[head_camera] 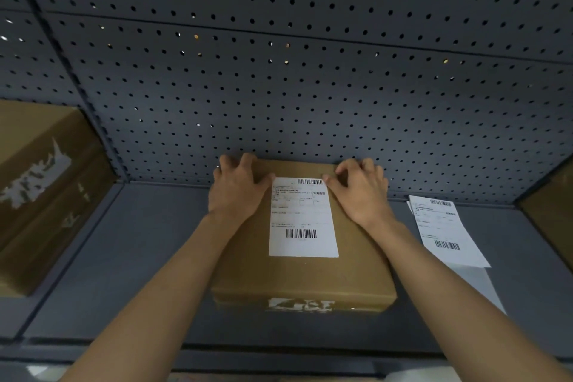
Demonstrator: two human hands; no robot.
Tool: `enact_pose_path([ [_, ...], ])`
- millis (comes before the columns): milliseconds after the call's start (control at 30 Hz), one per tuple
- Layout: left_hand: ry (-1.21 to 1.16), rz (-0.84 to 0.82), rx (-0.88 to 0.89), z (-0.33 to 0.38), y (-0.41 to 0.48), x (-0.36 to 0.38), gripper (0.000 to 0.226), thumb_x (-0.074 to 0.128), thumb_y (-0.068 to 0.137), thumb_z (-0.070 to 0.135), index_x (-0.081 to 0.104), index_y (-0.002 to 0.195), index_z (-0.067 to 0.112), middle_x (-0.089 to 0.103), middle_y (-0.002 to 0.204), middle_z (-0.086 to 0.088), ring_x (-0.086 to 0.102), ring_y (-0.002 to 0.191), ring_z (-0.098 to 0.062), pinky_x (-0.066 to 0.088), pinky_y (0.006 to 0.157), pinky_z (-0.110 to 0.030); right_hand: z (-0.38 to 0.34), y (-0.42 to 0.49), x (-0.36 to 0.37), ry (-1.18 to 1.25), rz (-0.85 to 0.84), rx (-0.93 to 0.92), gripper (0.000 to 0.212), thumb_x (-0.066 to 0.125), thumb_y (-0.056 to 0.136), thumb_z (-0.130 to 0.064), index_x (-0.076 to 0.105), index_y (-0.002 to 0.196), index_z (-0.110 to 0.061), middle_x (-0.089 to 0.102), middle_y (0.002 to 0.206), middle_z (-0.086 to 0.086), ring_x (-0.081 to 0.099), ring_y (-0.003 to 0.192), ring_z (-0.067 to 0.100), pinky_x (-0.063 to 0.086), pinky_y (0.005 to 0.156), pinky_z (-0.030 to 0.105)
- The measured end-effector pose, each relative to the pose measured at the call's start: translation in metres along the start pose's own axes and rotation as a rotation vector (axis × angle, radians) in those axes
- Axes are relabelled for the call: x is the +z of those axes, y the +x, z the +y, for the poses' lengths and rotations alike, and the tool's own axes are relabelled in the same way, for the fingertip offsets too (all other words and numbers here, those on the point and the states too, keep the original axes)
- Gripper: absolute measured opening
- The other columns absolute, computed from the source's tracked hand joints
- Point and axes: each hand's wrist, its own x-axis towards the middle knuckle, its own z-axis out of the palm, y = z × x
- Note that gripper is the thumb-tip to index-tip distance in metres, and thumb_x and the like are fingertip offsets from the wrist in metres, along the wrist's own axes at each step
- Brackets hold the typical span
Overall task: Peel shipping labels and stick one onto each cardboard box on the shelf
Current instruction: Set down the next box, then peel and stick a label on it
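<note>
A flat cardboard box [356,273] lies mid-shelf on the grey shelf [124,257], a white shipping label [303,220] stuck on its top. Loose label sheets [446,232] lie toward the shelf's right edge. At the box's far edge, the left hand [238,192] rests spread beside the label's far-left corner. The right hand [361,192], fingers bent, presses fingertips at its far-right corner. Neither grip closes on anything.

Brown cardboard box [305,273], white label [303,220] with black barcodes, grey pegboard [279,77] dotted with dark holes.
</note>
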Motion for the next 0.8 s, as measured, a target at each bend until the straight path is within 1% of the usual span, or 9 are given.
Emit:
enact_pose_path([
  [100, -0.072, -0.006, -0.017, -0.009, -0.009, -0.003, 0.065, 0.054, 0.092, 0.056, 0.035, 0.142, 0.021, 0.039, 0.138, -0.017, 0.044, 0.126, -0.041, 0.045, 0.1, -0.055, 0.001, -0.018, -0.008, 0.167, 0.054, -0.155, 0.027, 0.055, 0.097, -0.041, 0.064, 0.109, -0.019, 0.054, 0.109, -0.002, 0.056, 0.106, 0.02, 0.044, 0.094, 0.034],
  [167, -0.153, -0.023, -0.046, -0.017, -0.018, -0.002, 0.069, 0.054, 0.092, 0.056, 0.031, 0.146, 0.02, 0.04, 0.141, -0.015, 0.044, 0.128, -0.039, 0.043, 0.102, -0.054, 0.001, -0.035, -0.012, 0.2, -0.003, -0.356, 0.028, 0.053, 0.1, -0.035, 0.066, 0.117, -0.017, 0.058, 0.121, -0.005, 0.056, 0.114, 0.012, 0.046, 0.1, 0.034],
  [267, -0.275, -0.07, -0.103, -0.025, -0.031, -0.003, 0.073, 0.056, 0.091, 0.054, 0.031, 0.149, 0.018, 0.04, 0.144, -0.013, 0.044, 0.129, -0.033, 0.041, 0.104, -0.046, 0.002, -0.059, -0.015, 0.144, -0.141, -0.65, 0.044, 0.043, 0.103, -0.043, 0.06, 0.135, -0.016, 0.052, 0.145, -0.002, 0.04, 0.139, 0.007, 0.029, 0.119, 0.04],
  [333, -0.305, -0.088, -0.116, -0.029, -0.037, -0.004, 0.072, 0.058, 0.092, 0.052, 0.033, 0.149, 0.015, 0.042, 0.143, -0.013, 0.046, 0.127, -0.031, 0.04, 0.099, -0.039, 0.002, -0.072, -0.017, 0.063, -0.211, -0.782, 0.052, 0.041, 0.104, -0.047, 0.051, 0.143, -0.014, 0.04, 0.155, 0.002, 0.026, 0.147, 0.008, 0.019, 0.123, 0.043],
  [433, -0.347, -0.112, -0.128, -0.032, -0.045, -0.003, 0.065, 0.056, 0.092, 0.053, 0.04, 0.143, 0.017, 0.048, 0.137, -0.01, 0.05, 0.122, -0.029, 0.042, 0.094, -0.034, 0.005, -0.09, -0.021, -0.111, -0.289, -0.932, 0.061, 0.038, 0.104, -0.052, 0.039, 0.15, -0.013, 0.025, 0.161, 0.003, 0.013, 0.151, 0.01, 0.016, 0.123, 0.042],
  [500, -0.409, -0.127, -0.139, -0.033, -0.047, -0.001, 0.052, 0.056, 0.092, 0.055, 0.051, 0.129, 0.019, 0.058, 0.121, -0.003, 0.058, 0.109, -0.023, 0.048, 0.084, -0.03, 0.008, -0.095, -0.022, -0.224, -0.343, -0.973, 0.066, 0.036, 0.103, -0.057, 0.031, 0.153, -0.014, 0.019, 0.162, 0.001, 0.006, 0.151, 0.008, 0.013, 0.124, 0.037],
  [600, -0.449, -0.111, -0.128, -0.032, -0.047, 0.0, 0.037, 0.057, 0.094, 0.05, 0.057, 0.117, 0.022, 0.06, 0.095, 0.014, 0.059, 0.086, -0.003, 0.041, 0.062, -0.013, 0.009, -0.091, -0.025, -0.274, -0.441, -0.96, 0.073, 0.028, 0.101, -0.064, 0.019, 0.156, -0.017, 0.008, 0.164, -0.002, -0.003, 0.151, 0.005, 0.001, 0.123, 0.028],
  [667, -0.454, -0.096, -0.119, -0.032, -0.048, 0.0, 0.036, 0.057, 0.094, 0.05, 0.057, 0.118, 0.023, 0.06, 0.093, 0.016, 0.055, 0.079, 0.004, 0.039, 0.058, -0.01, 0.006, -0.083, -0.027, -0.305, -0.493, -0.942, 0.076, 0.021, 0.099, -0.068, 0.011, 0.157, -0.019, 0.001, 0.164, -0.005, -0.009, 0.15, 0.002, -0.004, 0.123, 0.026],
  [800, -0.48, -0.087, -0.123, -0.034, -0.05, 0.0, 0.038, 0.059, 0.093, 0.05, 0.059, 0.119, 0.023, 0.065, 0.097, 0.012, 0.058, 0.081, 0.002, 0.041, 0.06, -0.012, -0.001, -0.058, -0.02, -0.311, -0.516, -0.862, 0.08, 0.009, 0.094, -0.074, 0.006, 0.156, -0.023, -0.003, 0.163, -0.008, -0.011, 0.148, -0.001, -0.004, 0.123, 0.026],
])
